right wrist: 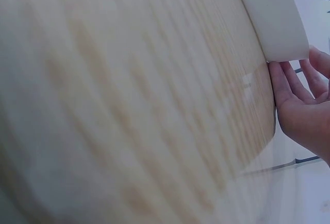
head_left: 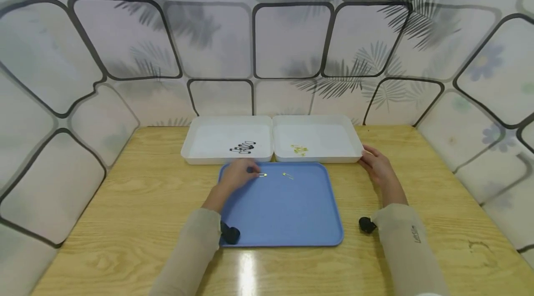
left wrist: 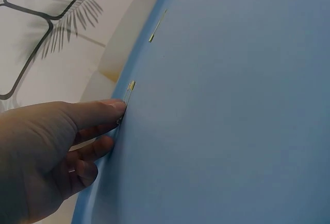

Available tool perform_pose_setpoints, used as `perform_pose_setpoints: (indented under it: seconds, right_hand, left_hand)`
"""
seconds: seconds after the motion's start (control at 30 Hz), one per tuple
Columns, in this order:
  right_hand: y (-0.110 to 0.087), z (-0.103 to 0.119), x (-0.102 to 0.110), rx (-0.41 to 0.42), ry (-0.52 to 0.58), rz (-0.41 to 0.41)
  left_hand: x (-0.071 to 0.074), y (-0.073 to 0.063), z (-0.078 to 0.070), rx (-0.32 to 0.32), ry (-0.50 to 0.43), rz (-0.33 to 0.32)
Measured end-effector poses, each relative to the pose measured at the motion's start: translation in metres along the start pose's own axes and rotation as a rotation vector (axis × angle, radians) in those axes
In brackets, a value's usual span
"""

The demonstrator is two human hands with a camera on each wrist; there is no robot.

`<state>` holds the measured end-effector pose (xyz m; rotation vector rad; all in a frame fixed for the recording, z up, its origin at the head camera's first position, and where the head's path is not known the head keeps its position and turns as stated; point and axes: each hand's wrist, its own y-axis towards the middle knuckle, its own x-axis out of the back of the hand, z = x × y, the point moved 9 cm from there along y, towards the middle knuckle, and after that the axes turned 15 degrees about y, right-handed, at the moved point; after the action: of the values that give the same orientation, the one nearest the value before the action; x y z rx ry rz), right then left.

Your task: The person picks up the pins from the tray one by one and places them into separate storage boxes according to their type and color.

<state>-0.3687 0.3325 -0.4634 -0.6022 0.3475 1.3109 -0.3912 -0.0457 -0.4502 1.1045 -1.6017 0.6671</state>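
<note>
My left hand (head_left: 239, 174) is over the far left part of the blue tray (head_left: 279, 212). Between thumb and fingertips it pinches a gold safety pin (left wrist: 130, 90), whose middle the thumb partly hides. Another gold safety pin (head_left: 288, 176) lies on the blue tray to the right. At the near right corner of the right white tray (head_left: 333, 159), my right hand (head_left: 377, 166) grips the edge. In the right wrist view its thumb is at the upper edge of the white tray (right wrist: 283, 23), with the other fingers at its lower edge.
Black safety pins (head_left: 244, 147) lie in the left white tray (head_left: 208, 160), beside the right one. Several small gold pins (head_left: 299, 149) are in the right white tray. All the trays stand on a wooden table (head_left: 137, 212), with a patterned curtain (head_left: 292, 41) behind.
</note>
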Motion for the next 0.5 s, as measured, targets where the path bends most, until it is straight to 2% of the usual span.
perform_pose_setpoints:
  seconds: [0.23,0.5]
  right_hand:
    - [-0.0014,-0.0005,-0.0027,-0.005,0.014,0.028]
    - [0.0009,-0.0019,0.0000,-0.010,-0.005,0.017]
  left_hand:
    - [-0.0015,0.0007,-0.0010,-0.012,0.008,-0.005]
    - [0.0011,-0.0011,-0.0053,-0.045,-0.014,-0.002]
